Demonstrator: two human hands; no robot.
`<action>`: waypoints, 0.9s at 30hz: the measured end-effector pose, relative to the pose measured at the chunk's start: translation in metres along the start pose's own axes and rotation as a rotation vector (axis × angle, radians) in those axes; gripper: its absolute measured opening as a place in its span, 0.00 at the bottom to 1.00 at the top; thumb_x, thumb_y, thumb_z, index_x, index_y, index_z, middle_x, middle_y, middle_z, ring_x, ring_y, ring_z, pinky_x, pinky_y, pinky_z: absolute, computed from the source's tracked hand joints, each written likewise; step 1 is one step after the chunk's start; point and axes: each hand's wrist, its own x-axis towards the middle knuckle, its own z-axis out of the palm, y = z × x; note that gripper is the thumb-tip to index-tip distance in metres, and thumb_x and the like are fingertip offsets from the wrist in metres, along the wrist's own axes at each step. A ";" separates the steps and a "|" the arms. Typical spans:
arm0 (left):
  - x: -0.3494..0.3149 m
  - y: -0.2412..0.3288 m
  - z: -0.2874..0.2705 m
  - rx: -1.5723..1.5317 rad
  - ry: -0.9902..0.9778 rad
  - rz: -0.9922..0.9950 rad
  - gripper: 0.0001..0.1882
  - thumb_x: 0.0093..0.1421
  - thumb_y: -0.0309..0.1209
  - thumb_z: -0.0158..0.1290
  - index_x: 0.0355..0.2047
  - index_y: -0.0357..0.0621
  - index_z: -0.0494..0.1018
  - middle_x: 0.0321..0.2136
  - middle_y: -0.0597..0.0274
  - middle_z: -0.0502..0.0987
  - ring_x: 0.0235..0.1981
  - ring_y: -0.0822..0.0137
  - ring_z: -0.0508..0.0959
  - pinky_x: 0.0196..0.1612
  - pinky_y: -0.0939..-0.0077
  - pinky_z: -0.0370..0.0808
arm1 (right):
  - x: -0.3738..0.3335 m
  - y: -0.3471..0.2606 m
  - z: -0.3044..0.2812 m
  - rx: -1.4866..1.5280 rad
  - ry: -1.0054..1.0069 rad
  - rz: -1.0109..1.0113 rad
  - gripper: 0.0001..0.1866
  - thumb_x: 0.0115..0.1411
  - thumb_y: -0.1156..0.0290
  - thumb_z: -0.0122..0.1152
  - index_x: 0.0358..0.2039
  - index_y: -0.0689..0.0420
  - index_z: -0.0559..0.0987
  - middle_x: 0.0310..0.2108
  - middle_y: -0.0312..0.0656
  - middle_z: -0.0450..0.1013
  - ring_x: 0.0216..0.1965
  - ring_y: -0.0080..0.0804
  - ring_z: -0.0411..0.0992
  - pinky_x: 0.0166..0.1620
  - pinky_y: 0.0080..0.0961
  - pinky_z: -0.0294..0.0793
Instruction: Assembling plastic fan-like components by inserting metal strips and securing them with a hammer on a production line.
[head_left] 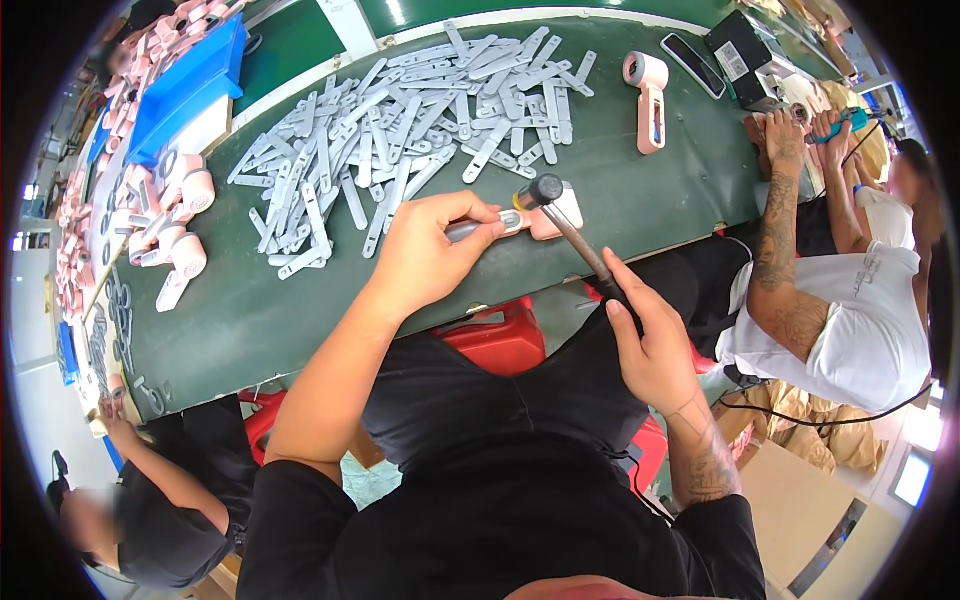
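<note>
Grey piece (463, 231), partly hidden | left fingers (472, 207) pinch it | right fingers (638, 284) grasp hammer (577, 240)

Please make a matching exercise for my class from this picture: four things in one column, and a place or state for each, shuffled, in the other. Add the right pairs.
Things:
1. Hammer
2. Grey strips
3. Phone
4. Tray

Places or states:
A. Lying beside the black box
B. Bright blue, at the picture's upper left
C. Held in the right hand
D. Heaped on the green table

Right pairs: 1-C, 2-D, 3-A, 4-B
</note>
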 end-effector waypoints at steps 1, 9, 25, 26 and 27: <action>0.001 0.000 0.000 -0.003 -0.003 0.001 0.06 0.65 0.28 0.68 0.39 0.38 0.85 0.39 0.54 0.90 0.42 0.60 0.91 0.47 0.68 0.84 | 0.000 -0.008 -0.004 -0.036 0.002 0.041 0.28 0.74 0.78 0.58 0.74 0.57 0.73 0.51 0.55 0.79 0.50 0.51 0.80 0.56 0.36 0.78; -0.001 -0.006 0.004 0.006 0.028 0.011 0.06 0.65 0.30 0.68 0.37 0.39 0.85 0.38 0.54 0.89 0.37 0.56 0.88 0.43 0.65 0.83 | -0.001 -0.013 0.002 -0.154 0.005 0.081 0.31 0.72 0.80 0.58 0.75 0.52 0.72 0.34 0.50 0.73 0.34 0.49 0.74 0.43 0.35 0.78; -0.029 -0.017 -0.023 0.479 0.124 0.143 0.16 0.51 0.38 0.78 0.38 0.49 0.88 0.35 0.70 0.87 0.44 0.62 0.79 0.53 0.61 0.67 | 0.002 -0.029 0.019 -0.220 -0.031 -0.090 0.33 0.70 0.79 0.61 0.75 0.46 0.73 0.31 0.47 0.71 0.30 0.50 0.75 0.35 0.43 0.77; -0.032 -0.017 -0.024 0.485 0.120 0.138 0.16 0.52 0.39 0.78 0.38 0.49 0.88 0.34 0.70 0.86 0.44 0.63 0.78 0.51 0.62 0.66 | 0.002 -0.032 0.017 -0.278 -0.102 -0.033 0.33 0.70 0.79 0.61 0.75 0.45 0.73 0.31 0.47 0.71 0.30 0.51 0.75 0.35 0.45 0.77; -0.032 -0.016 -0.025 0.488 0.127 0.129 0.16 0.52 0.39 0.78 0.38 0.49 0.88 0.34 0.70 0.86 0.44 0.63 0.78 0.51 0.62 0.66 | 0.000 -0.033 0.015 -0.235 -0.058 -0.032 0.34 0.70 0.77 0.62 0.75 0.44 0.73 0.31 0.46 0.70 0.29 0.50 0.75 0.34 0.45 0.77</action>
